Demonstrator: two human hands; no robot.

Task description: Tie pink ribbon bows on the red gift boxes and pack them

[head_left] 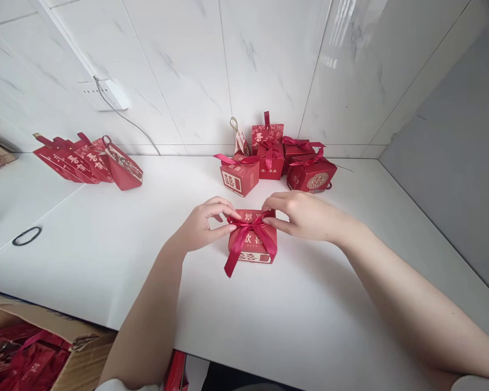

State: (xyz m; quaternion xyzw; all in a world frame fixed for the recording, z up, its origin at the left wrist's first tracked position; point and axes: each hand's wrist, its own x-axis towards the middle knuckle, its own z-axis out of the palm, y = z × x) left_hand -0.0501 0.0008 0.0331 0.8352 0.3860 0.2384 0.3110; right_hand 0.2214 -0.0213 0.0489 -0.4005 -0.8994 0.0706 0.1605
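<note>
A small red gift box (253, 247) with gold characters stands on the white table (309, 315) in front of me. A red ribbon (244, 236) is tied in a bow on its top, with two tails hanging down the front. My left hand (206, 224) pinches the bow's left loop between thumb and fingers. My right hand (303, 214) pinches the right loop. Both hands rest over the box top.
Several finished red boxes with bows (277, 160) stand against the marble wall behind. A stack of flat folded red boxes (89, 160) lies at the left. A black hair band (26, 235) lies further left. A cardboard carton of red items (36, 353) sits below the table edge.
</note>
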